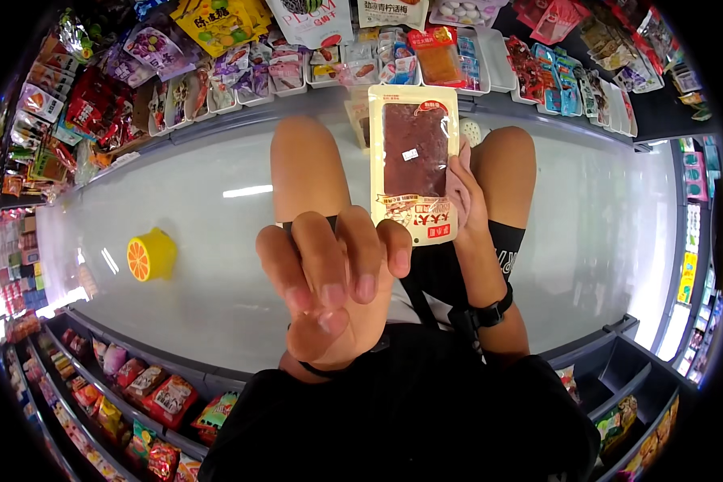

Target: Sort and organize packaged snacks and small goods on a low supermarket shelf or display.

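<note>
My left hand (337, 283) is raised close to the camera in front of my body. Its fingers are curled towards the thumb, and nothing shows in them. Across from it, my right hand (471, 202) grips the right edge of a flat cream snack packet (376, 175), which has a clear window over a dark red food sheet (413, 172) and a small white sticker. A pink cloth (458, 202) lies between that hand and the packet. The packet's lower left corner is close to my left hand in the view; whether they touch, I cannot tell.
A shelf edge (217, 123) crosses ahead, with white trays (497, 60) and bagged snacks. A yellow object with an orange-slice face (152, 254) stands on the floor to the left. Grey shelf bins with packets (172, 397) are near me on both sides. My bent knees frame the packet.
</note>
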The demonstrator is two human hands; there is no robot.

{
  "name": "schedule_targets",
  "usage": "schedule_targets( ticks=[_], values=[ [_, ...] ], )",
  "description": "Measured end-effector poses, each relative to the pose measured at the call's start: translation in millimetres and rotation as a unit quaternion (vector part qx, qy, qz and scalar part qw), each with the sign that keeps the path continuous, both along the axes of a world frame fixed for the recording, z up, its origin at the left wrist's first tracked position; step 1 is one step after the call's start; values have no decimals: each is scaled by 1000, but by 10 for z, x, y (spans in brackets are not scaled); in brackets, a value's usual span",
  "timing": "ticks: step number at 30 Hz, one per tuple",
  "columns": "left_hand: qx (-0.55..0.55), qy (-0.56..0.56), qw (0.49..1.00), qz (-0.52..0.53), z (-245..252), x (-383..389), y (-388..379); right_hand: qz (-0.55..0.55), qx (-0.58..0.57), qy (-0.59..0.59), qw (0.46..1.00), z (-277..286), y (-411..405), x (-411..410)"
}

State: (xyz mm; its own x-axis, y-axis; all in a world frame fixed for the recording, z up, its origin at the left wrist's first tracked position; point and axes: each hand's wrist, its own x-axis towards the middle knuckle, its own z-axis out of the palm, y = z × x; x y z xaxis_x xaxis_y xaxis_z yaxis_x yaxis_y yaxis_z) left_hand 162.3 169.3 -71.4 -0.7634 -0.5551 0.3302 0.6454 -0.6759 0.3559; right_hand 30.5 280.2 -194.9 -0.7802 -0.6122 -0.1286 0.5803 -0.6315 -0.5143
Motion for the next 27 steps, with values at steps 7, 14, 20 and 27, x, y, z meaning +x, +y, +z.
schedule_targets(
  ticks=[7,14,20,27],
  values=[
    [-14,7,1000,-7,-6,10,6,3,41,0,999,-56,-47,63],
    [2,24,999,-45,8,0,20,-8,21,5,1000,-185,-30,26],
    [30,40,996,-78,-16,-26,23,-6,39,-15,999,-184,-32,42],
    [53,60,991,-105,-20,-15,11,0,35,-14,999,-130,-51,47]
  ],
)
